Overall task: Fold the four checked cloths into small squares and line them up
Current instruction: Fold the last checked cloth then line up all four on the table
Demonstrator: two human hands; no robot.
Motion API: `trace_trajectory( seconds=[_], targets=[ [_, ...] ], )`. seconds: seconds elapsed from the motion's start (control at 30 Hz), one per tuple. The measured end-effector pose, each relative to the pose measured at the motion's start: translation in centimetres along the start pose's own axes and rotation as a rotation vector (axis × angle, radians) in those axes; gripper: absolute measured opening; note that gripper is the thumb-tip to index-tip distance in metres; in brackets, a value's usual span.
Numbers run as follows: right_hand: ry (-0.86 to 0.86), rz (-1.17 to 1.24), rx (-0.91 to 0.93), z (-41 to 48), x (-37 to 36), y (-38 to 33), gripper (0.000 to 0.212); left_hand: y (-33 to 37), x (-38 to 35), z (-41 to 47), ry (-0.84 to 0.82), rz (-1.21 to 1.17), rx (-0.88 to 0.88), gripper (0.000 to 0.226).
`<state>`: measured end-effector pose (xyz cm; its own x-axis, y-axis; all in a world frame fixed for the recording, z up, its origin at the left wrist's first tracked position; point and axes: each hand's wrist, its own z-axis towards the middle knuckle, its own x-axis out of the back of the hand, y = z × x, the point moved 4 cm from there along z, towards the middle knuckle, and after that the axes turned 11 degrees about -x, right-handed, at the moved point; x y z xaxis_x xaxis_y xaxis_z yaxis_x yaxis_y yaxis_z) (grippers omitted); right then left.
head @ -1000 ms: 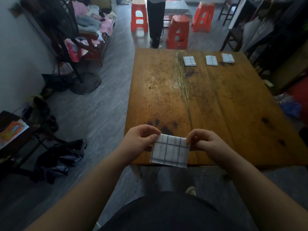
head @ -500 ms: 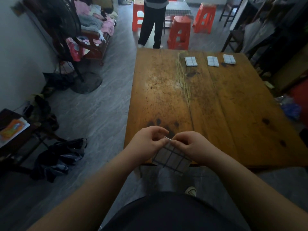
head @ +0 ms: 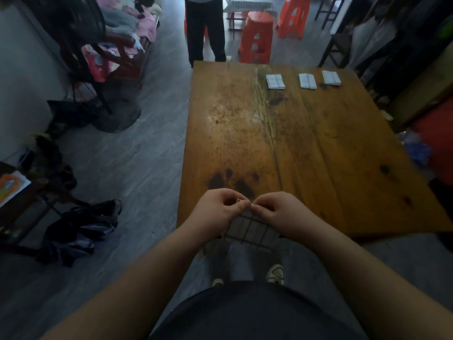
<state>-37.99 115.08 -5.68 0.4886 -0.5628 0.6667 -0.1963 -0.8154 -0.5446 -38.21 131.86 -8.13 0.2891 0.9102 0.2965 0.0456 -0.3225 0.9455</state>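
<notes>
Both hands have drawn together since a second ago: the left hand (head: pixel 215 213) and right hand (head: pixel 282 213) now meet fingertip to fingertip, each pinching the top edge of the checked cloth (head: pixel 252 229), which hangs just over the near edge of the counter (head: pixel 318 155). Three folded cloths (head: pixel 307 81) sit in a row along the counter's far edge.

No text, label, brand or number can be read. The printed sheet (head: pixel 11 188) at the left edge shows orange patches too blurred to make out. The held cloth (head: pixel 252 229) and the folded cloths (head: pixel 275 81) carry only check lines.
</notes>
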Motion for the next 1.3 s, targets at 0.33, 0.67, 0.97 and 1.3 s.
trace_trajectory(
  seconds=[0.33, 0.67, 0.97, 1.3],
  targets=[
    [0.044, 0.043, -0.082, -0.4, 1.7, 3.4, 0.019, 0.1, -2.0, 2.8, -0.083, -0.009, 0.020, 0.012],
    [0.047, 0.131, -0.227, -2.0, 4.6, 10.7, 0.016, 1.3, -3.9, 6.3, -0.173, 0.058, 0.021, 0.011],
    [0.077, 0.243, -0.213, -4.5, 4.2, 15.5, 0.028, 5.5, -14.7, 6.4, -0.439, 0.227, -0.089, 0.007],
    [0.189, 0.376, -0.205, -13.1, 8.0, 27.4, 0.028, 11.0, -24.9, 5.9, -0.428, 0.265, -0.118, 0.009]
  ],
)
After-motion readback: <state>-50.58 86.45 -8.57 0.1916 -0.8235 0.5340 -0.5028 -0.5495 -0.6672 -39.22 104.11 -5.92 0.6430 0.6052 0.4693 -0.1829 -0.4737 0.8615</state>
